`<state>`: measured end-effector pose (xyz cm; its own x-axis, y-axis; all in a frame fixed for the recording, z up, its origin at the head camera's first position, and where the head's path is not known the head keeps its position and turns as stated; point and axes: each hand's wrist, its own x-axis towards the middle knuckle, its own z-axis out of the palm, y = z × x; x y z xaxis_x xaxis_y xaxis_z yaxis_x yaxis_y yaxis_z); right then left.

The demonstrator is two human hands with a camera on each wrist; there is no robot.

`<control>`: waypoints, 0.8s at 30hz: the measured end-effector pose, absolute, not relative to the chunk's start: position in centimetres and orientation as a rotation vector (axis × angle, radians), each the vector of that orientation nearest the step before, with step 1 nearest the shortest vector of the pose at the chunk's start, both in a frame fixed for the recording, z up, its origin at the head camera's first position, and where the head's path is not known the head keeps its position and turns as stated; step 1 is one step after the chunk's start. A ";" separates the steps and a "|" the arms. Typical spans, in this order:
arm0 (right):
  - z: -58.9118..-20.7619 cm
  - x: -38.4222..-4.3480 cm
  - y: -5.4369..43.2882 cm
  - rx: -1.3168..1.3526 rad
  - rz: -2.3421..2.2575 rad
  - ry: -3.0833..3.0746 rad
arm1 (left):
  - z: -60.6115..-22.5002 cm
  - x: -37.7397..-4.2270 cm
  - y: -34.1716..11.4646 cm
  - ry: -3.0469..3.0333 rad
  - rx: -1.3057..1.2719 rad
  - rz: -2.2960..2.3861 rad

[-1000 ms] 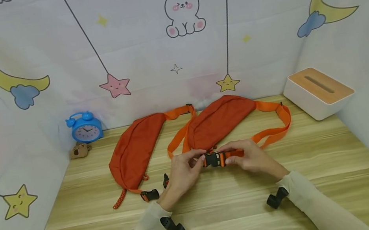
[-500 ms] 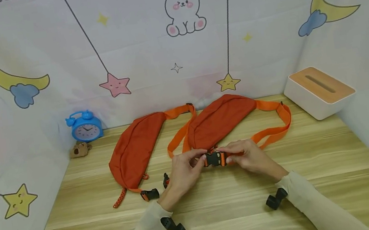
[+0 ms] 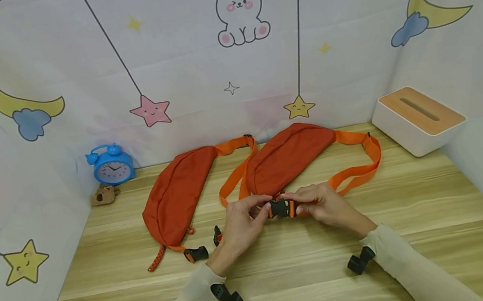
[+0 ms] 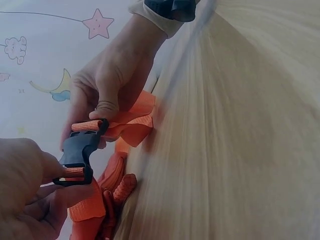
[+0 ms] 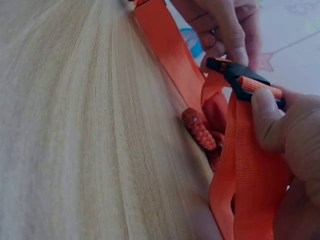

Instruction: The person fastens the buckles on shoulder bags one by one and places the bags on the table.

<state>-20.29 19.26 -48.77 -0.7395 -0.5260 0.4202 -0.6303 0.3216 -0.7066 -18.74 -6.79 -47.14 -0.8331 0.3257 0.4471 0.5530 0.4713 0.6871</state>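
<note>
So the black buckle was up between both hands, just in front of the orange bag on the right, and from the wrist views it looked lifted off the table. The left hand pinched one end and the right hand pinched the other, thumbs near where the webbing looped through. My guess is that grip kept the two halves in line so any force ran straight along it. They looked seated together, though I couldn't tell if they'd locked. The strap made a loose loop off to the right, which probably gave enough slack to hold the buckle there without dragging the bag. Both bags sat against the back cloth, so not much room behind; most of the space was toward the person, where bare wood ran under the forearms. Left was tighter: the second bag had a loose clip right beside the left wrist, so I'd watch for a snag there. The tissue box at right and the blue clock at left stood at the back corners, well apart from the hands.
</note>
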 end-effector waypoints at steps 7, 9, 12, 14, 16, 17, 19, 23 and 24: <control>-49.2 -20.6 19.4 1.132 1.443 -2.439 | -47.0 -18.7 -6.9 -2.468 -0.794 -1.277; -49.4 -20.6 19.4 1.138 1.456 -2.434 | -47.0 -18.7 -7.0 -2.472 -0.807 -1.268; -49.5 -20.7 19.4 1.139 1.464 -2.434 | -47.0 -18.8 -7.0 -2.473 -0.819 -1.260; -49.4 -20.6 19.4 1.133 1.465 -2.442 | -47.1 -18.8 -6.9 -2.472 -0.824 -1.261; -49.3 -20.6 19.4 1.138 1.464 -2.444 | -47.0 -18.8 -6.9 -2.474 -0.825 -1.260; -49.3 -20.6 19.4 1.142 1.459 -2.444 | -47.0 -18.8 -6.9 -2.475 -0.825 -1.261; -49.3 -20.6 19.5 1.146 1.454 -2.446 | -47.1 -18.8 -6.9 -2.473 -0.830 -1.261; -49.3 -20.7 19.6 1.159 1.431 -2.442 | -47.2 -18.8 -6.9 -2.475 -0.837 -1.268; -49.3 -20.7 19.6 1.158 1.427 -2.443 | -47.2 -18.7 -6.9 -2.478 -0.839 -1.270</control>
